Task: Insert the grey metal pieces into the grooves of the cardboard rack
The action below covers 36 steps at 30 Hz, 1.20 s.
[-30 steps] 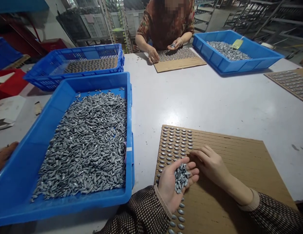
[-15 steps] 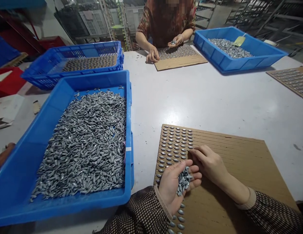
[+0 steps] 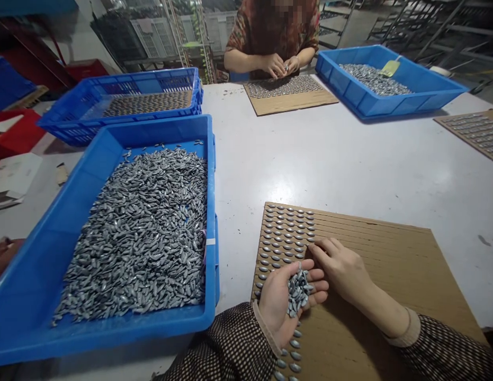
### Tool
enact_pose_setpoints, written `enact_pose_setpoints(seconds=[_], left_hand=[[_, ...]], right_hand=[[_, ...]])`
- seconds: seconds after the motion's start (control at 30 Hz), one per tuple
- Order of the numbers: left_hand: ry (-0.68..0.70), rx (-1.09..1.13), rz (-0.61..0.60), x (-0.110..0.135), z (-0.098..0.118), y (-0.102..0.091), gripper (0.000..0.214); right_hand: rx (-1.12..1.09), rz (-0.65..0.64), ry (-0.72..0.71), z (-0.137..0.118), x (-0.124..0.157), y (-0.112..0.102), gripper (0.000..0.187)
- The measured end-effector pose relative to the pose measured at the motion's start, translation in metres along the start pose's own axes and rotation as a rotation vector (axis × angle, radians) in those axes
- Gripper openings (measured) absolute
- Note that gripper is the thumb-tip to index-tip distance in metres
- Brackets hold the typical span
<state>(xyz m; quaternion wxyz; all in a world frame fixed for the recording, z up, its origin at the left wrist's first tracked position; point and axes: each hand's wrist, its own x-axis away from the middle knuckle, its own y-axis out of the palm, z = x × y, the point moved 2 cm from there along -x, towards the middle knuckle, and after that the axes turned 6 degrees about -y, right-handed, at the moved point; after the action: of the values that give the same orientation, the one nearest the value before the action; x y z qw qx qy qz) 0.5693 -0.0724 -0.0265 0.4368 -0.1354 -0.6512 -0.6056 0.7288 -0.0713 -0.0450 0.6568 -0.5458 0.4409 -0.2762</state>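
My left hand [image 3: 276, 301] is palm up and cupped around a small heap of grey, shiny spindle-shaped pieces [image 3: 297, 296]. It hovers over the left part of a brown grooved board [image 3: 373, 280], hiding some of the rows there. Thumb and fingers of my right hand [image 3: 343, 264] are pinched together at the board, by the right end of a row of the same pieces [image 3: 288, 233]. Whatever lies between those fingertips is hidden. Several rows of pieces sit in the grooves along the board's left side.
Left of the board stands a blue tray [image 3: 211, 211] with a mass of loose pieces [image 3: 139, 238]. Behind it is a blue basket [image 3: 139, 79] holding a filled board. Across the table a person [image 3: 274, 42] works over another board [image 3: 297, 103], beside a second blue tray [image 3: 405, 106].
The co-worker's hand has come up from the board's left edge to meet the other hand. My two hands have hardly moved.
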Motion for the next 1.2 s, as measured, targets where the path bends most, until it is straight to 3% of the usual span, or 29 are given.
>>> enact_pose_setpoints(seconds=[0.23,0.33,0.47,0.57,0.63,0.87,1.03,1.2], left_hand=[[0.022,-0.018,0.005,0.001,-0.001,-0.001,0.033],[0.035,-0.029,-0.007,0.002,-0.001,-0.001,0.033],[0.048,-0.057,-0.032,0.004,-0.001,0.000,0.030],[0.075,-0.103,-0.060,0.003,-0.002,0.000,0.028],[0.080,-0.127,-0.061,0.003,-0.003,-0.001,0.028],[0.075,-0.169,-0.054,0.003,-0.004,-0.001,0.030],[0.075,-0.208,0.000,0.003,-0.004,-0.002,0.017],[0.063,-0.226,-0.018,0.003,-0.004,-0.001,0.020]], right_hand=[[-0.014,-0.012,-0.024,0.004,0.000,0.002,0.022],[-0.095,0.003,0.041,0.007,0.001,-0.002,0.020],[-0.466,0.095,0.201,0.007,-0.006,-0.022,0.022],[-0.747,0.006,0.186,-0.001,-0.014,-0.036,0.023],[-0.810,-0.031,0.142,-0.006,-0.018,-0.041,0.019],[-0.746,0.116,0.098,-0.012,-0.007,-0.046,0.019],[-0.714,0.104,0.089,-0.015,0.001,-0.046,0.021],[-0.651,0.115,0.045,-0.018,0.000,-0.049,0.022]])
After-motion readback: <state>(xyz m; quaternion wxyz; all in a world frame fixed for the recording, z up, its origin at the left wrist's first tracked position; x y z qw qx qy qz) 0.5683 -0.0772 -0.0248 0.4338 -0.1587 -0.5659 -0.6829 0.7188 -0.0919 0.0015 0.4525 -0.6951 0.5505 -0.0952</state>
